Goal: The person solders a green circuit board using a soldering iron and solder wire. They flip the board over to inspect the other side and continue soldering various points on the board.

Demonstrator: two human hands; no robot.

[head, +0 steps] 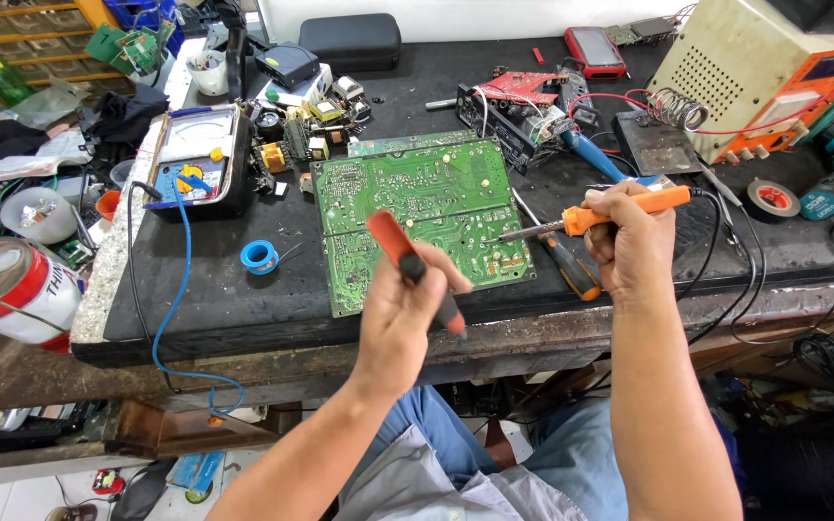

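While a white cup point(209, 72) of small tools stands far beyond it, the left hand point(407, 299) grips a red-and-black tool point(415, 268) over the green circuit board point(422, 217). Just rightward, the right hand point(629, 241) clasps an orange soldering iron point(596, 220), tip on the board.

1. A dark workbench point(243, 299) with a black mat on top and a worn, chipped front edge carries everything.
2. A green circuit board point(417, 212) lies flat at the middle, solder side up.
3. At 9 o'clock from the board sits a small blue solder spool point(261, 257).
4. At 10 o'clock stands an analogue multimeter point(200, 159), its blue lead point(171, 309) trailing over the front edge.
5. At 12 o'clock lies a black zip case point(349, 41).
6. At 3 o'clock lies an orange-and-black screwdriver point(571, 265); farther out, a red-and-white tape roll point(772, 198).
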